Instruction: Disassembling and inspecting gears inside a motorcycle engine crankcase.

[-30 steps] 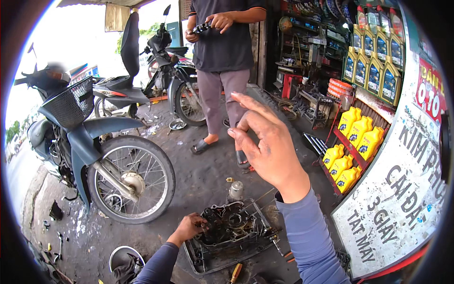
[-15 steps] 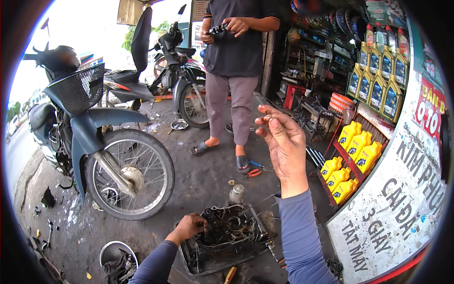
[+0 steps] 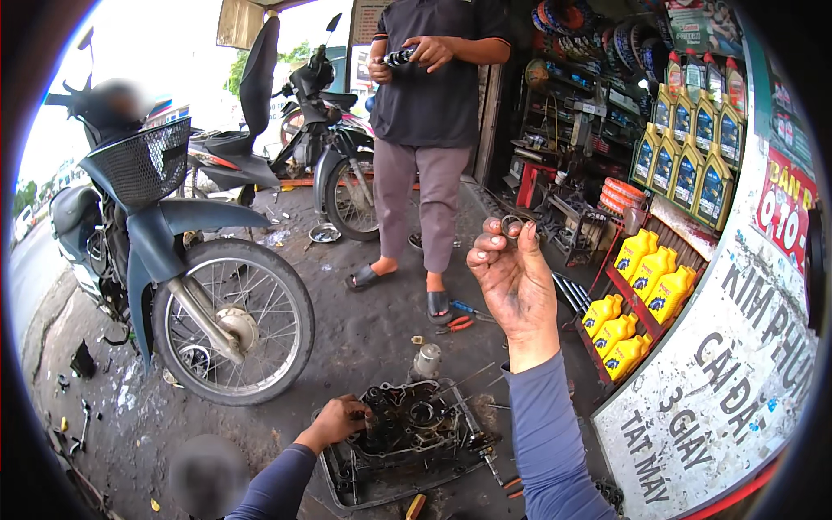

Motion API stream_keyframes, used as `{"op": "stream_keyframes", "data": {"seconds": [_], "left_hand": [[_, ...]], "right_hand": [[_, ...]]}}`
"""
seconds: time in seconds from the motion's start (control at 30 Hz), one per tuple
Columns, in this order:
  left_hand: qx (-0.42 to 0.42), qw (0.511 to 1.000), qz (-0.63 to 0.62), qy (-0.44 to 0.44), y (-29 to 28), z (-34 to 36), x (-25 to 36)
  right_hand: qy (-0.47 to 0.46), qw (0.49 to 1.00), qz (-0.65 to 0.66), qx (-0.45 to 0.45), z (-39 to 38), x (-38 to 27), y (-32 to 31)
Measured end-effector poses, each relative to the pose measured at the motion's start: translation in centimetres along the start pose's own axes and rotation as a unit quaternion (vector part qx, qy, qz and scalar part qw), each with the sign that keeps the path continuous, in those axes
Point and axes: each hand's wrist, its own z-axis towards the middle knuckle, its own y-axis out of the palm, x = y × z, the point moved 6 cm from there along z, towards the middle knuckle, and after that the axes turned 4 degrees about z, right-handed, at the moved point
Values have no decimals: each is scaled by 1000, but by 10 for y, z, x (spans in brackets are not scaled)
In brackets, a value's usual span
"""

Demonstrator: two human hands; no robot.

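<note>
Raised in front of me, my right hand (image 3: 517,290) pinches a small dark metal ring (image 3: 511,227) between thumb and fingers, palm turned toward me. Below on the ground lies an opened, oily engine case (image 3: 407,423) in a shallow metal tray (image 3: 407,498). My left hand (image 3: 338,422) is closed on the left side of that case; its fingertips are partly hidden by dark parts. A grey metal cylinder (image 3: 426,361) stands just behind the case. To the right of the tray lies a shaft-like metal part (image 3: 492,459).
A person (image 3: 429,113) stands ahead holding a dark shaft-like part (image 3: 399,57). Pliers with red handles (image 3: 455,324) lie by their feet. A motorbike (image 3: 234,321) is at left. Yellow bottles (image 3: 637,303) fill a red rack at right, beside a white sign (image 3: 702,399). A yellow-handled tool (image 3: 416,506) lies near me.
My right hand has lowered slightly and turned, so the ring's round opening now shows. My left hand stays at the engine case.
</note>
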Motion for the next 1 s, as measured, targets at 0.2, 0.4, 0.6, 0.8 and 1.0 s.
{"op": "stream_keyframes", "data": {"seconds": [0.2,0.4,0.6,0.8,1.0], "left_hand": [[-12,1000,0,5,2,1,-2],[1,1000,-9,4,2,2,-6],[-2,1000,-22,-9,3,1,-7],[-3,1000,-11,-6,4,1,-8],[11,1000,-3,14,5,2,-9]], "right_hand": [[16,1000,21,-10,-1,2,-2],[35,999,5,-11,-3,9,-2],[12,1000,-21,-4,-4,6,-1],[24,999,-34,4,-6,5,-7],[41,998,32,-47,-5,8,-4]]}}
